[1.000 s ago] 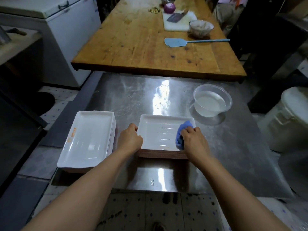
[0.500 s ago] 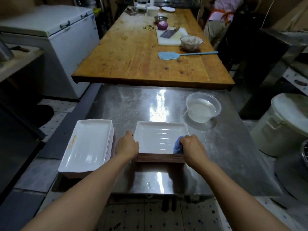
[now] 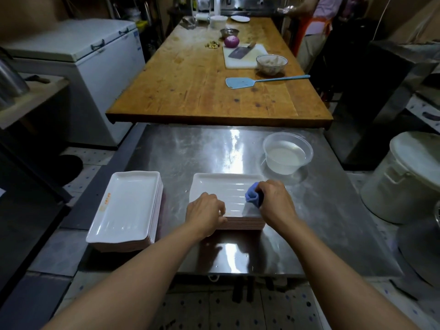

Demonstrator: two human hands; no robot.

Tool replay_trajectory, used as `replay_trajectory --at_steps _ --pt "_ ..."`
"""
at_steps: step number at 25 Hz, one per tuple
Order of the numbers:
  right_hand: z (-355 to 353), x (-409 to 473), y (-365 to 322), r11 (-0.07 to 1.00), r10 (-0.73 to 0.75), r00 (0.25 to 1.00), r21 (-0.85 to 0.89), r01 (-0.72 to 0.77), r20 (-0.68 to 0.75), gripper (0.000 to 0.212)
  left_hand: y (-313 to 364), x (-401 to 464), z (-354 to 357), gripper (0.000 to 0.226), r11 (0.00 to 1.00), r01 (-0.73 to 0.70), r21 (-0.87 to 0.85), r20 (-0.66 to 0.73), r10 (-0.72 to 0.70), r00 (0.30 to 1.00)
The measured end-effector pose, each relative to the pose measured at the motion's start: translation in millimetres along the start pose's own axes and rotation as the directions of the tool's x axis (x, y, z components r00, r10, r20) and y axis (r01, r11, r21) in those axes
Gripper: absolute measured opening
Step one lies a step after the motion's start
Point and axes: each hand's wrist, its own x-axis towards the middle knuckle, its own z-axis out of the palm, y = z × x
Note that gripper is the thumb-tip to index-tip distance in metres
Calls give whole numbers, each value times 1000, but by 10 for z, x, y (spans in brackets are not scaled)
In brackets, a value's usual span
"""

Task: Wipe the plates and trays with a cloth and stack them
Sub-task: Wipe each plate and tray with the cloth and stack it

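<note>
Two stacks of white rectangular trays sit on a steel table. The middle stack has my hands on it. My left hand grips its near left corner, fingers curled over the top tray's rim. My right hand presses a bunched blue cloth onto the right side of the top tray. The left stack lies untouched near the table's left edge.
A clear plastic bowl of water stands behind the middle stack, to the right. Beyond is a wooden table with a blue spatula, cutting board and cleaver. A white lidded bucket sits right; a person stands far back.
My left hand has shifted from the tray's left edge onto its near left corner. My right hand with the cloth slid to the near edge, then back up the right side. The view tilted upward.
</note>
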Motion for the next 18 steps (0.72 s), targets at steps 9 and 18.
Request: replay_trajectory --at_steps 9,18 --pt "-75 -122 27 992 12 992 125 4 -129 29 26 -88 -1 19 978 -129 165 -93 146 985" --pt "-175 -283 -31 994 58 962 107 -31 -267 14 100 -133 -142 16 955 -200 218 -177 240 955"
